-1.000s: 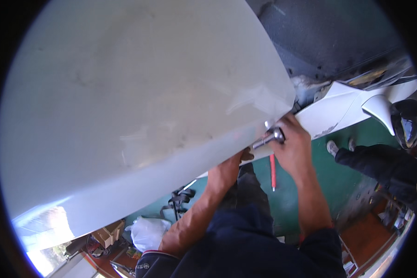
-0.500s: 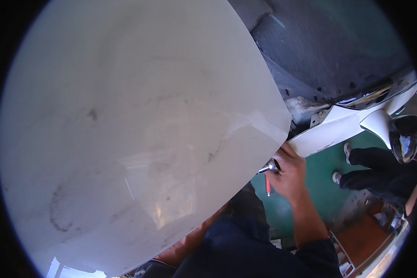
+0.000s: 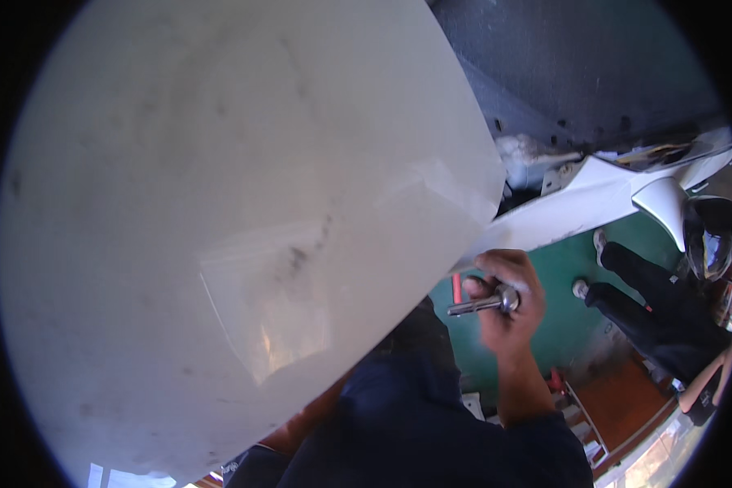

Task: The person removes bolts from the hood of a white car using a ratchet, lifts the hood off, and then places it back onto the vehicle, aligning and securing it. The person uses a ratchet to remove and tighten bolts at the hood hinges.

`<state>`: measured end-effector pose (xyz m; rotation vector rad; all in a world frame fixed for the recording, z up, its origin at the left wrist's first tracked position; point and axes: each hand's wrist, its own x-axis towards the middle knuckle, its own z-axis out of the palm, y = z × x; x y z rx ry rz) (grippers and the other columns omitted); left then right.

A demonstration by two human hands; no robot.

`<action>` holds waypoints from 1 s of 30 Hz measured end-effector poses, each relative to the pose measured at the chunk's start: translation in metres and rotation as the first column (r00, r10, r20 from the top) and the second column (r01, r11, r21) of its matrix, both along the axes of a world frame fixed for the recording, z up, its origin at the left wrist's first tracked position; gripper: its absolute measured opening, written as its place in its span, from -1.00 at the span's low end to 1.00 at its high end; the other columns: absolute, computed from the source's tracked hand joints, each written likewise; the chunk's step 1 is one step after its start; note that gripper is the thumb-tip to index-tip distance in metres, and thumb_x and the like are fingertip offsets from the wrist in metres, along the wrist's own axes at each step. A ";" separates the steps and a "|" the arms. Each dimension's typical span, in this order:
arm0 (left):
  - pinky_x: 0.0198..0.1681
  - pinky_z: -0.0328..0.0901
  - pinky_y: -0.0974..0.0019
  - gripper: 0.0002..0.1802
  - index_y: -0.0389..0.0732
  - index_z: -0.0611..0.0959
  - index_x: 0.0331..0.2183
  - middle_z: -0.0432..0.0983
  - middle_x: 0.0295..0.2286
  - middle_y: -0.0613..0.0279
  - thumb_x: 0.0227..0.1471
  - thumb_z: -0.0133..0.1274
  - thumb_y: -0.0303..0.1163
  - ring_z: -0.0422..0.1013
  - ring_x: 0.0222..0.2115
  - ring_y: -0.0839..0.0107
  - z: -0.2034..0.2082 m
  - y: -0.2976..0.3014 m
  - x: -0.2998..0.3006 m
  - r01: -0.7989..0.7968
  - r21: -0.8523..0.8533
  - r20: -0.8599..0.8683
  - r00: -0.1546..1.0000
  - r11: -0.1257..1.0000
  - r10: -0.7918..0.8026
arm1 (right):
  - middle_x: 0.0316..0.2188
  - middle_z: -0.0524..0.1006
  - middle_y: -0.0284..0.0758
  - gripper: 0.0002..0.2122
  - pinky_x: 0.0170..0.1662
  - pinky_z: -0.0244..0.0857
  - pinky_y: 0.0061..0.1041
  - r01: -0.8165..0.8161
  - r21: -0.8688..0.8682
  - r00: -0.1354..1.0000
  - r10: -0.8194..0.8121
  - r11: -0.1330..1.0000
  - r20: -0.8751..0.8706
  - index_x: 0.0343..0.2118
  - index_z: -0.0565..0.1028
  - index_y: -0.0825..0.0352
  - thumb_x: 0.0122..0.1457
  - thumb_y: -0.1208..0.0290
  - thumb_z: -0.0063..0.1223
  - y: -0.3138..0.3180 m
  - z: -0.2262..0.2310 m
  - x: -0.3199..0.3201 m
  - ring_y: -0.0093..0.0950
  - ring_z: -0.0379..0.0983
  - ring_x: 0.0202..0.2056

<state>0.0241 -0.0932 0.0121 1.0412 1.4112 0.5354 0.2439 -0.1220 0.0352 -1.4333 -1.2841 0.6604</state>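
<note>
A large white car panel [image 3: 220,146], smudged with dark marks, fills the left and middle of the view. Just off its lower right edge, my right hand [image 3: 516,281] is closed around a shiny metal ratchet wrench [image 3: 507,299]. The tool's slim shaft points left toward the panel edge. My left forearm [image 3: 305,427] shows partly under the panel's lower edge; the left hand itself is hidden beneath it. Close to my right fingers, a thin red rod-like thing [image 3: 456,288] shows against the floor.
Right of the panel lie a white fender [image 3: 561,213], a side mirror [image 3: 712,236] and the dark windshield area [image 3: 577,65]. Another person in dark trousers [image 3: 647,293] stands on the green floor at the right. A brown-topped cart [image 3: 626,403] stands at the lower right.
My right hand has drawn back from the panel edge, bringing the ratchet wrench into fuller view. The head view has shifted slightly, and the other person has moved a little.
</note>
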 end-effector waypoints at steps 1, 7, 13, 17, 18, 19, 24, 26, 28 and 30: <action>-0.28 0.54 0.30 -0.68 -0.41 0.69 -0.15 0.70 -0.37 0.01 0.37 0.05 -0.31 0.68 -0.37 0.25 0.003 -0.001 0.004 -0.130 -0.060 0.097 0.986 0.990 0.136 | -0.26 0.66 -0.21 -0.68 -0.34 0.42 -0.59 0.017 -0.073 0.999 -0.020 0.997 -0.029 -0.05 0.62 0.39 0.12 0.59 0.41 -0.006 0.000 0.000 -0.58 0.58 -0.39; -0.38 0.51 0.34 -0.70 -0.40 0.67 -0.10 0.70 -0.38 0.03 0.36 0.09 -0.33 0.69 -0.44 0.24 0.015 0.004 0.011 -0.134 0.011 0.082 0.988 0.991 0.133 | -0.44 0.65 -0.33 -0.68 -0.32 0.39 -0.64 0.052 -0.239 0.982 -0.094 0.970 -0.166 -0.02 0.60 0.42 0.16 0.57 0.40 -0.021 -0.006 -0.001 -0.66 0.51 -0.43; -0.42 0.47 0.38 -0.70 -0.37 0.69 -0.15 0.71 -0.38 0.06 0.37 0.09 -0.29 0.69 -0.46 0.28 0.006 0.005 0.007 -0.013 0.201 -0.080 0.996 0.980 0.029 | -0.44 0.60 -0.36 -0.61 -0.38 0.31 -0.65 -0.044 -0.308 0.993 0.010 0.950 -0.114 0.07 0.55 0.41 0.17 0.61 0.32 -0.020 0.001 -0.002 -0.69 0.38 -0.48; -0.42 0.47 0.38 -0.66 -0.36 0.73 -0.22 0.72 -0.42 0.07 0.37 0.10 -0.23 0.70 -0.46 0.29 0.011 0.003 0.007 -0.079 0.097 0.071 0.995 0.992 0.072 | -0.35 0.59 -0.35 -0.57 -0.39 0.28 -0.66 -0.099 -0.335 0.991 0.062 0.937 -0.118 0.13 0.51 0.41 0.17 0.57 0.29 -0.025 0.008 0.000 -0.70 0.35 -0.46; -0.42 0.47 0.38 -0.64 -0.36 0.74 -0.24 0.72 -0.43 0.07 0.38 0.10 -0.22 0.70 -0.46 0.30 0.013 0.002 0.009 -0.100 0.081 0.095 0.991 0.992 0.092 | -0.33 0.58 -0.35 -0.56 -0.38 0.29 -0.66 -0.115 -0.356 0.990 0.079 0.927 -0.115 0.14 0.50 0.41 0.18 0.56 0.29 -0.027 0.009 0.002 -0.69 0.36 -0.45; -0.41 0.47 0.38 -0.63 -0.37 0.74 -0.25 0.72 -0.43 0.08 0.37 0.11 -0.21 0.70 -0.46 0.30 0.015 0.003 0.010 -0.118 0.055 0.102 0.988 0.991 0.112 | -0.32 0.58 -0.34 -0.55 -0.36 0.29 -0.66 -0.134 -0.355 0.988 0.098 0.925 -0.117 0.15 0.49 0.41 0.18 0.54 0.29 -0.029 0.012 0.002 -0.68 0.37 -0.43; -0.40 0.48 0.38 -0.57 -0.41 0.76 -0.28 0.72 -0.48 0.10 0.36 0.13 -0.16 0.70 -0.46 0.33 0.018 0.007 0.015 -0.178 0.002 0.174 0.969 0.984 0.175 | -0.29 0.58 -0.34 -0.55 -0.27 0.36 -0.61 -0.174 -0.298 0.978 0.130 0.938 -0.164 0.20 0.46 0.43 0.23 0.57 0.23 -0.034 0.022 0.001 -0.61 0.41 -0.38; -0.39 0.47 0.39 -0.55 -0.41 0.77 -0.30 0.71 -0.51 0.11 0.35 0.13 -0.14 0.68 -0.47 0.36 0.016 0.007 0.016 -0.165 0.021 0.141 0.977 0.986 0.161 | -0.29 0.59 -0.33 -0.56 -0.25 0.37 -0.59 -0.146 -0.287 0.982 0.103 0.947 -0.158 0.20 0.46 0.44 0.26 0.56 0.23 -0.033 0.028 0.001 -0.60 0.43 -0.37; -0.38 0.47 0.39 -0.53 -0.40 0.78 -0.31 0.71 -0.53 0.11 0.35 0.13 -0.12 0.67 -0.48 0.40 0.014 0.007 0.016 -0.157 0.033 0.125 0.980 0.987 0.152 | -0.29 0.61 -0.32 -0.56 -0.26 0.39 -0.58 -0.098 -0.260 0.990 0.068 0.961 -0.122 0.21 0.45 0.45 0.28 0.54 0.23 -0.027 0.032 0.002 -0.60 0.44 -0.37; -0.36 0.46 0.40 -0.52 -0.39 0.79 -0.32 0.71 -0.55 0.11 0.35 0.13 -0.10 0.65 -0.49 0.43 0.014 0.006 0.015 -0.167 0.026 0.119 0.980 0.986 0.162 | -0.32 0.61 -0.33 -0.56 -0.28 0.38 -0.58 -0.006 -0.265 0.994 -0.024 0.964 -0.108 0.19 0.46 0.46 0.27 0.50 0.27 -0.019 0.036 0.003 -0.61 0.44 -0.39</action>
